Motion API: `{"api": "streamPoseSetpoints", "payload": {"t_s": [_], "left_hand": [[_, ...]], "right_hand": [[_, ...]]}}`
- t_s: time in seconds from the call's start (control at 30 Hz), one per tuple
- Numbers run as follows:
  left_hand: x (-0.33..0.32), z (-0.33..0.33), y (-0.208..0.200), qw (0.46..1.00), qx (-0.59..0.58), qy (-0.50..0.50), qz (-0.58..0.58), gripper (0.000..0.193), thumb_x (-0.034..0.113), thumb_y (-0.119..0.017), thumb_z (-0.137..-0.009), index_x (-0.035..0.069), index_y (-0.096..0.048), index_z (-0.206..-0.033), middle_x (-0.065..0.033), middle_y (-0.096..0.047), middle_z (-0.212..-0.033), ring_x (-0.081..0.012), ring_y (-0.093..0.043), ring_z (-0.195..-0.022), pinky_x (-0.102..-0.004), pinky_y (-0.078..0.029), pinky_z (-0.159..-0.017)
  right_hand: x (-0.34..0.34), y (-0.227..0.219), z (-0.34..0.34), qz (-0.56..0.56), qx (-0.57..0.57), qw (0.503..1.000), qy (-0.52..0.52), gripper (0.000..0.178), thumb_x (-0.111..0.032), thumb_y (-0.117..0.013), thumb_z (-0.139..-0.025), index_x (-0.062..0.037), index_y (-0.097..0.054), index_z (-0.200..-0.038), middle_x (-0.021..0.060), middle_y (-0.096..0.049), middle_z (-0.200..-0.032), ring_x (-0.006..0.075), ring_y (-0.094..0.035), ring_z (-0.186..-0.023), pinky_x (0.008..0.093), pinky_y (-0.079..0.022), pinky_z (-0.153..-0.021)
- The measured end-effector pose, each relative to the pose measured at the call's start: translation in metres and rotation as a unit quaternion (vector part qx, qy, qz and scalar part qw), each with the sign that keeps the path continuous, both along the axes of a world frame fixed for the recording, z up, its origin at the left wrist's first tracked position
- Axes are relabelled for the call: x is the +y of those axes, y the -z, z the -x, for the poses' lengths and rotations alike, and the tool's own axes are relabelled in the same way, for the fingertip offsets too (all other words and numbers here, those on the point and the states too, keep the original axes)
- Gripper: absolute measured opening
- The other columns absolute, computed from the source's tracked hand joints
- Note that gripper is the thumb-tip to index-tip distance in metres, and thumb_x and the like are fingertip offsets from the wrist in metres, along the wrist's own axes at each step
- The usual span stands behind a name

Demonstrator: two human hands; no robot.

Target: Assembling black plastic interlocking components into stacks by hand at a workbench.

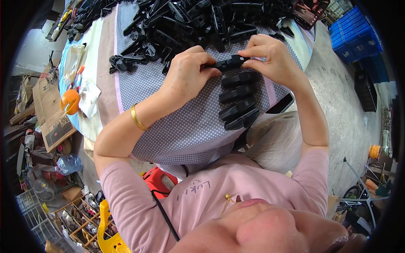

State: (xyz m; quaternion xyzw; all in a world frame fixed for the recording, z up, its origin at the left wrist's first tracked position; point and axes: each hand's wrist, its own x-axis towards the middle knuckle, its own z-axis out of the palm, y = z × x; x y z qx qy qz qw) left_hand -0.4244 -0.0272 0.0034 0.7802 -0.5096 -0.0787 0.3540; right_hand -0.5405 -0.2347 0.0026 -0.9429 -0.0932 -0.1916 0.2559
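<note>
Between my two hands is a short black plastic part [230, 63], held level at both ends above the dotted cloth [177, 122]. My left hand [189, 71] pinches its left end, and my right hand [266, 59] pinches the right end between thumb and fingers. Just below it, several similar black plastic pieces [239, 93] lie in a column toward me, roughly side by side. Beyond my hands a big heap of loose black plastic parts [181, 25] covers the far side of the table. My fingertips hide the ends of the held part.
An orange [70, 101] and crumpled white paper [88, 98] lie at the table's left. A phone [310, 12] stands at the far right edge. Blue crates [354, 36] sit on the floor to the right. Cardboard [50, 110] leans at the left.
</note>
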Motion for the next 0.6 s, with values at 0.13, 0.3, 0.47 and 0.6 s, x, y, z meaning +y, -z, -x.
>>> {"api": "streamPoseSetpoints", "payload": {"t_s": [0.13,0.3,0.47,0.6], "left_hand": [[-0.002,-0.003,0.011,0.999,0.028,0.009,0.035,0.021,0.008,-0.078,-0.072,-0.002,-0.071,-0.089,-0.0071,-0.061,-0.082,-0.0168,-0.060,-0.068,-0.0267,-0.049,-0.062],[-0.002,-0.001,0.004,0.999,0.028,0.044,0.018,0.019,0.009,-0.077,-0.071,-0.001,-0.070,-0.086,-0.0098,-0.061,-0.081,-0.0223,-0.062,-0.071,-0.0302,-0.051,-0.063],[0.000,0.001,0.000,0.992,0.056,0.117,0.003,0.017,0.015,-0.076,-0.076,0.000,-0.071,-0.084,-0.0086,-0.060,-0.080,-0.0190,-0.058,-0.065,-0.0291,-0.049,-0.060],[0.001,-0.003,0.005,0.989,0.032,0.145,0.021,0.020,0.017,-0.073,-0.081,0.001,-0.070,-0.093,-0.0081,-0.060,-0.083,-0.0167,-0.056,-0.064,-0.0278,-0.048,-0.059]], "right_hand": [[0.009,0.005,-0.010,-0.027,-0.019,0.998,-0.055,0.022,-0.007,-0.077,-0.069,-0.0002,-0.071,-0.090,0.0073,-0.061,-0.080,0.0219,-0.057,-0.078,0.0309,-0.046,-0.069],[-0.006,0.000,-0.013,-0.091,0.088,0.987,-0.099,0.022,-0.008,-0.075,-0.073,-0.0008,-0.071,-0.093,0.0085,-0.064,-0.086,0.0229,-0.058,-0.085,0.0313,-0.048,-0.072],[-0.034,0.011,-0.016,0.129,-0.144,0.976,0.096,0.024,-0.008,-0.072,-0.076,-0.0017,-0.069,-0.100,0.0094,-0.064,-0.102,0.0253,-0.059,-0.096,0.0331,-0.049,-0.083],[-0.029,0.006,-0.010,0.145,-0.119,0.978,0.095,0.018,-0.002,-0.070,-0.073,-0.0001,-0.066,-0.090,0.0088,-0.065,-0.102,0.0256,-0.059,-0.097,0.0332,-0.049,-0.083]]}}
